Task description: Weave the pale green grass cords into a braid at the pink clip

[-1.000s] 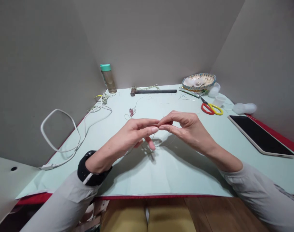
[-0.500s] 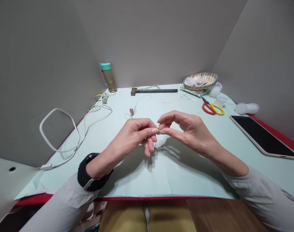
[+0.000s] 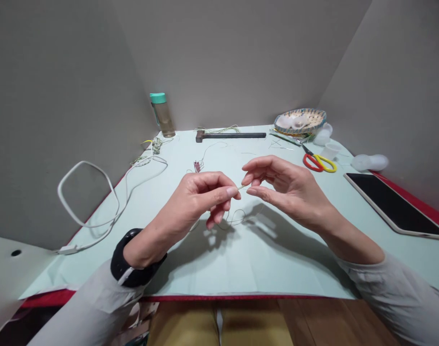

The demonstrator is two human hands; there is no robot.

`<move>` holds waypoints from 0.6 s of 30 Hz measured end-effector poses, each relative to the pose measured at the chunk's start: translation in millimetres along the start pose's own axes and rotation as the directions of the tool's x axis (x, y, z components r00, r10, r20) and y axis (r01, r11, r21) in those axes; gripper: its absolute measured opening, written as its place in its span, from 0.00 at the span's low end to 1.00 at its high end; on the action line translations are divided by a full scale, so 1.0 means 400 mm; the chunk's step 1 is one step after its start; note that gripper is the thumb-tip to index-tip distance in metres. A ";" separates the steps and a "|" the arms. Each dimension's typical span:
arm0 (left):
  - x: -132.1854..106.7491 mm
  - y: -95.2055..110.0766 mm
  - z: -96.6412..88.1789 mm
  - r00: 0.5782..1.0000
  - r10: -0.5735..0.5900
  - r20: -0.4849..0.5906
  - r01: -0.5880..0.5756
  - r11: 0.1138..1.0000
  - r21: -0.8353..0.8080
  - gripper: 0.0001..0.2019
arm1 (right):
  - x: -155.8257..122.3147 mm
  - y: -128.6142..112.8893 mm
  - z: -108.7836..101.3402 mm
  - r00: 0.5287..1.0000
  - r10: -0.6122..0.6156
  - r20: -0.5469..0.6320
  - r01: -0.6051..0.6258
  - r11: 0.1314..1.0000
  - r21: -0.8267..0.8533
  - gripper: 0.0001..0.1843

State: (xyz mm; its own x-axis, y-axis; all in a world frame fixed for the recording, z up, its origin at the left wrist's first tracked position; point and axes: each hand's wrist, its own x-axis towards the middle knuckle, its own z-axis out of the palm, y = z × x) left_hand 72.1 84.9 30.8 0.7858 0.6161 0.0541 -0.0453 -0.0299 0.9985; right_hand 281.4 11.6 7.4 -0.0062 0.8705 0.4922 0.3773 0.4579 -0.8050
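Between thumb and forefinger, my left hand (image 3: 205, 194) pinches a thin yellow-green cord (image 3: 243, 186) above the middle of the table. A short end of it sticks out to the right. My right hand (image 3: 293, 190) is beside that end, its thumb and fingertips apart; whether a fingertip touches the cord I cannot tell. Under the hands, a loose loop of thin cord (image 3: 237, 218) hangs or lies over the pale cover. Just beyond my left hand is a small dark-red piece (image 3: 197, 166) with thin strands at it.
A hammer (image 3: 233, 136) lies at the back, near a bottle (image 3: 163, 115). At right are scissors (image 3: 319, 162), a woven basket (image 3: 300, 121), translucent plastic cups (image 3: 331, 150) and a tablet (image 3: 395, 204). A white cable (image 3: 113, 221) curls at left; grey panels (image 3: 237, 62) enclose the table.
My hands have drawn slightly apart; the right fingers have spread and moved up and right. The cord end now shows between the hands.
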 end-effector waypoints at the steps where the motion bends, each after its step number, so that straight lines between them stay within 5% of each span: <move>1: 0.000 0.001 0.002 1.000 0.019 -0.005 -0.019 1.000 0.014 0.08 | 0.000 -0.002 0.000 1.000 0.012 -0.007 -0.012 1.000 -0.001 0.17; 10: -0.016 0.000 0.007 0.987 0.148 -0.055 -0.142 0.984 0.109 0.07 | -0.004 -0.034 -0.002 0.998 0.063 -0.023 -0.061 0.996 0.067 0.11; 18: -0.020 0.011 0.016 0.995 0.096 -0.022 -0.095 0.994 0.047 0.08 | -0.013 -0.058 0.001 0.999 0.009 0.043 -0.012 0.997 0.071 0.08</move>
State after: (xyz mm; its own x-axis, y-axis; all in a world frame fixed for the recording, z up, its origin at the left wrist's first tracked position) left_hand 69.6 74.7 34.7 0.7640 0.6276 0.1496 -0.0905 -0.1253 0.9880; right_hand 272.3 -3.2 23.3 -0.0425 0.8816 0.4701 0.3108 0.4589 -0.8324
